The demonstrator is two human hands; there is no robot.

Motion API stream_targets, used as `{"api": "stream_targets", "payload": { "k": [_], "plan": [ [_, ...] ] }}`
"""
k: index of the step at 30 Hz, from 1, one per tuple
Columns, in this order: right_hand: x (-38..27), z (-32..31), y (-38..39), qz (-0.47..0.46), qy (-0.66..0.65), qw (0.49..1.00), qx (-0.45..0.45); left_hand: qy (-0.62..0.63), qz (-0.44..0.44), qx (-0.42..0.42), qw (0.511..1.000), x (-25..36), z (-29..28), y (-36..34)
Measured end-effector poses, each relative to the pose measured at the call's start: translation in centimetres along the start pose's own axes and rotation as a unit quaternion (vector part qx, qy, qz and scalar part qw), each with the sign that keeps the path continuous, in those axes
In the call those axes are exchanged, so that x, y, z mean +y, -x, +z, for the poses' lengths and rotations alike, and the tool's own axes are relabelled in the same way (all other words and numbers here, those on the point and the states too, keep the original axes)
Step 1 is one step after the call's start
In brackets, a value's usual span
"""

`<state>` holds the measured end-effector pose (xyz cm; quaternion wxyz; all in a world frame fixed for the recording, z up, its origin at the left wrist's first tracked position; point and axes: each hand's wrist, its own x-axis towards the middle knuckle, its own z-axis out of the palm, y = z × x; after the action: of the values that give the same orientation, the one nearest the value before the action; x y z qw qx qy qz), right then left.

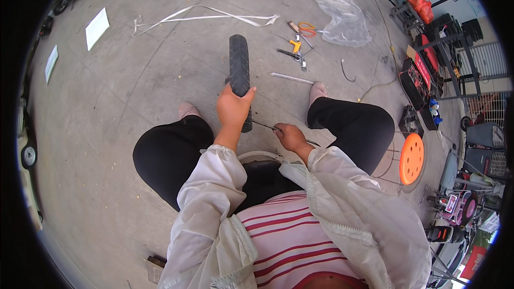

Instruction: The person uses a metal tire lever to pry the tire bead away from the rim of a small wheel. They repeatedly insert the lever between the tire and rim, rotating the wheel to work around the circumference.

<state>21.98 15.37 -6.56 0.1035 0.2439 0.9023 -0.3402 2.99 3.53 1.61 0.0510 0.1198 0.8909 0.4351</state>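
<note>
A small black wheel tyre (239, 59) with a patterned tread stands upright between my legs, seen along its tread. My left hand (234, 106) is closed round its near part, with the thumb over the tread. My right hand (292, 137) grips a thin, dark metal rod (262, 123). One end of the rod points at the lower right side of the tyre; whether its tip is under the tyre's edge is hidden. The rod's other end sticks out past my right wrist.
Ahead lie several hand tools (295, 46), a metal bar (291, 78), a white strap (201, 18) and clear plastic sheeting (342, 16). An orange stool (412, 159) stands at my right, near a red toolbox (420, 72). White sheets (97, 29) lie far left.
</note>
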Motion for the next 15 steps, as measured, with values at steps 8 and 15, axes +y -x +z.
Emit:
{"api": "stream_targets", "payload": {
  "k": [8,15],
  "plan": [
    [-0.2,0.1,-0.2,-0.014,-0.016,1.000,-0.009,-0.042,0.019,0.032,0.998,-1.0,0.8,-0.3],
    [0.0,0.3,-0.5,-0.012,-0.017,1.000,-0.016,-0.031,0.017,0.025,0.999,-0.8,0.5,-0.3]
  ]
}}
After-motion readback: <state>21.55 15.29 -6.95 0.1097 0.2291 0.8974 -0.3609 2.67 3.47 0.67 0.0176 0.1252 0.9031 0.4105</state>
